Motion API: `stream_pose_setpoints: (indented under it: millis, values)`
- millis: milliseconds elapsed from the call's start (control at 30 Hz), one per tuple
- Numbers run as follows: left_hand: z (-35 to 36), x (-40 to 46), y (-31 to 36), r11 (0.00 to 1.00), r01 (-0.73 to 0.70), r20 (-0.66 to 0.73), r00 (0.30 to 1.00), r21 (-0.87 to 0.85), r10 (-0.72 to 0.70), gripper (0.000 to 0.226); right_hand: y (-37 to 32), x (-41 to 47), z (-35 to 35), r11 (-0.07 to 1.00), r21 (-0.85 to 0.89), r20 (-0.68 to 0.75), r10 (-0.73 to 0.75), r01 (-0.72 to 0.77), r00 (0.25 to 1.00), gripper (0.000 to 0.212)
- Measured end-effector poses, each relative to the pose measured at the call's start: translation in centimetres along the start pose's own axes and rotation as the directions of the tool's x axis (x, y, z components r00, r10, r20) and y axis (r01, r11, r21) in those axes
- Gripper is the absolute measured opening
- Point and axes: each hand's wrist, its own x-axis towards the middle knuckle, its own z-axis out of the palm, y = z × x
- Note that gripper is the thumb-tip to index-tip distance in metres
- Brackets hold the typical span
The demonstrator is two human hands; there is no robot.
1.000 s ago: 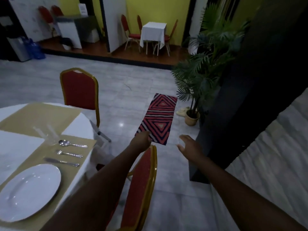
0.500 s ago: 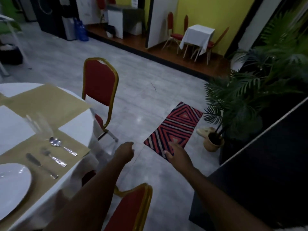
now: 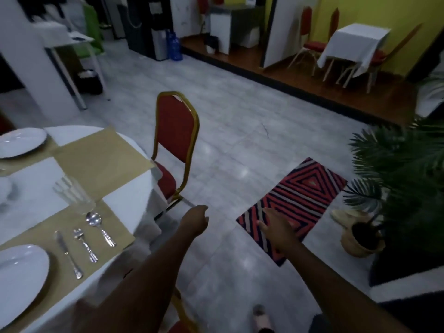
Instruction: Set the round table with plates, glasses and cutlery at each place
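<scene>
— Hands?
— Left hand (image 3: 195,221) loosely curled, holding nothing, out over the floor (image 3: 228,150). Right hand (image 3: 276,228) flat, fingers straight, empty.
— Table (image 3: 134,195)?
— Lower left. Near plate (image 3: 20,281) on a mat (image 3: 38,227), then knife (image 3: 68,254), fork (image 3: 85,245), spoon (image 3: 99,227) side by side, glass (image 3: 73,194) just beyond. Second plate (image 3: 20,142) at far edge.

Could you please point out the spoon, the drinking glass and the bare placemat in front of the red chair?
spoon (image 3: 93,217): head view, on its bowl.
drinking glass (image 3: 73,194): head view, mid-wall.
bare placemat (image 3: 103,153): head view, its centre.
</scene>
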Motion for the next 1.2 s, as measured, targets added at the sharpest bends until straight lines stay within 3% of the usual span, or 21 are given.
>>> stream_pose_setpoints:
  millis: [100, 167, 300, 400, 567, 700, 1033, 1133, 1200]
  values:
    - [-2.2, 1.5, -1.0, 0.994, 0.108, -0.067, 0.992, -0.016, -0.108, 0.037, 0.2, 5.0, -0.1, 0.998, 0.035, 0.058, -0.061, 0.059, 0.996, 0.051]
    - [-3.4, 2.4, -1.6, 0.974, 0.222, -0.124, 0.967, -0.038, -0.225, 0.040, -0.3, 10.0, -0.2, 0.981, 0.033, 0.122, -0.192, 0.189, 0.974, 0.055]
    - [-0.8, 3.4, -3.6, 0.936, 0.340, -0.112, 0.931, -0.086, -0.348, 0.042, 0.2, 14.6, -0.5, 0.966, 0.032, 0.233, -0.255, 0.255, 0.938, 0.059]
    - [1.7, 4.4, -5.6, 0.878, 0.452, -0.121, 0.873, -0.157, -0.472, 0.045, -0.9, 19.0, -0.3, 0.945, -0.005, 0.299, -0.310, 0.327, 0.903, 0.059]
    - [-3.8, 2.6, -4.3, 0.771, 0.572, -0.111, 0.779, -0.281, -0.618, 0.037, -6.4, 24.7, 1.9, 0.875, -0.013, 0.371, -0.445, 0.484, 0.815, 0.059]
    - [-6.2, 4.0, -7.6, 0.731, 0.611, -0.169, 0.720, -0.304, -0.673, 0.046, -12.9, 28.5, 3.7, 0.818, -0.001, 0.420, -0.521, 0.575, 0.743, 0.056]
    - [-10.2, 11.3, -17.5, 0.712, 0.636, -0.214, 0.682, -0.299, -0.699, 0.052, -25.3, 38.3, 8.1, 0.705, -0.015, 0.493, -0.612, 0.709, 0.619, 0.046]
    - [-11.6, 13.4, -19.9, 0.698, 0.644, -0.195, 0.676, -0.313, -0.710, 0.051, -27.4, 41.5, 9.9, 0.715, -0.015, 0.490, -0.604, 0.699, 0.628, 0.054]
    - [-13.0, 14.3, -21.2, 0.707, 0.638, -0.252, 0.662, -0.305, -0.706, 0.050, -29.3, 43.4, 11.5, 0.673, -0.029, 0.518, -0.622, 0.739, 0.587, 0.058]
